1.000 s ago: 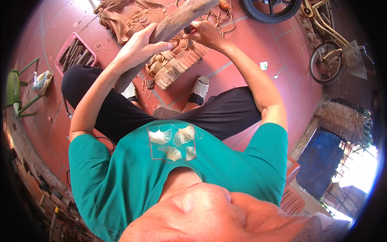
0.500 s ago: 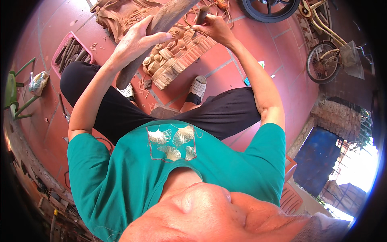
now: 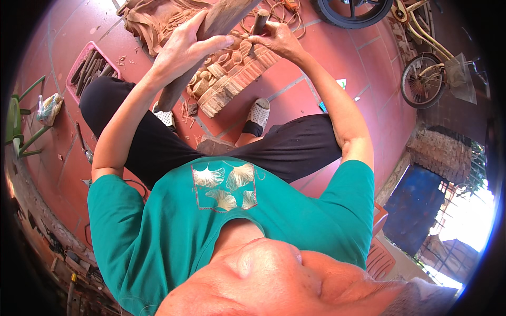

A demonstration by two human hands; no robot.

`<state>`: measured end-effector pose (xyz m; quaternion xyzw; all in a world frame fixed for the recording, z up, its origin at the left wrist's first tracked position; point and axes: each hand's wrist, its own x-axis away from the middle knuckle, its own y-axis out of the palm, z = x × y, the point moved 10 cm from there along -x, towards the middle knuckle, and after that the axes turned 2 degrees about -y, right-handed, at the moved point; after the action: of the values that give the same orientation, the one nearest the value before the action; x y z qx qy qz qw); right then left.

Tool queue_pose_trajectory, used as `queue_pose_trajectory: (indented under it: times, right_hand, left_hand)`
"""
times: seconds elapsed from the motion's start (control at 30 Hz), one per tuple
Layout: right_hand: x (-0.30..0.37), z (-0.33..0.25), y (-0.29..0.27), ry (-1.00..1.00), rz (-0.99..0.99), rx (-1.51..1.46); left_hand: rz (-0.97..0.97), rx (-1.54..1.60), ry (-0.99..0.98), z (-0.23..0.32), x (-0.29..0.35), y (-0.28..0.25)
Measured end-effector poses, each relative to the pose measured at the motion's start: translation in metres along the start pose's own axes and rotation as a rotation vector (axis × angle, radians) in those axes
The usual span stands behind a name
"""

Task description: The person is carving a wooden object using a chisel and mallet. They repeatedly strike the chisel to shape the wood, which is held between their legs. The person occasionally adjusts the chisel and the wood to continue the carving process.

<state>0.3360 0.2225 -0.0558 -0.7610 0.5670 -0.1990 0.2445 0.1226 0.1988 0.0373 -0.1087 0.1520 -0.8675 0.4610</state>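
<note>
My left hand (image 3: 182,52) is closed round a thick, dark wooden club (image 3: 225,20), which slants from the top of the view down towards my left shin. To the right, my right hand (image 3: 283,42) grips a chisel (image 3: 260,22) by its brown handle. The blade end is mostly hidden by my fingers and seems to meet the far right part of a carved wooden block (image 3: 224,83). Rounded, vase-like shapes cover that block, with a stepped edge towards me. It lies on the floor beyond my feet, and the club hides some of its left part.
A pink basket (image 3: 73,79) of chisel-like tools stands left of my knee. Another carved wooden piece (image 3: 153,23) lies at the far left. An orange cord (image 3: 300,26) coils behind my right hand. Further right are a black wheel (image 3: 350,22) and a bicycle wheel (image 3: 421,81).
My left hand and the club have shifted slightly up and to the right. The chisel in my right hand has moved a little left and towards me.
</note>
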Motion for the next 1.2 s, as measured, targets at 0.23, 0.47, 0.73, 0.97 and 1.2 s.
queue_pose_trajectory:
  times: [0.23, 0.47, 0.73, 0.97, 1.2]
  right_hand:
    - [-0.003, -0.024, 0.006, -0.122, -0.018, 0.066]
    - [0.000, 0.000, 0.011, -0.041, -0.043, -0.077]
    - [-0.001, -0.018, 0.006, -0.149, -0.010, 0.042]
    - [0.001, -0.012, -0.021, -0.021, 0.068, 0.030]
    - [-0.006, -0.003, -0.005, -0.055, -0.015, 0.027]
  left_hand:
    - [-0.078, -0.297, 0.094, -0.014, -0.012, 0.014]
    - [0.030, -0.121, 0.143, 0.010, -0.001, 0.003]
    - [-0.034, -0.327, 0.100, -0.011, -0.011, 0.013]
    - [0.098, -0.171, 0.196, -0.010, -0.007, -0.008]
    - [0.030, -0.165, 0.076, -0.013, -0.007, -0.002]
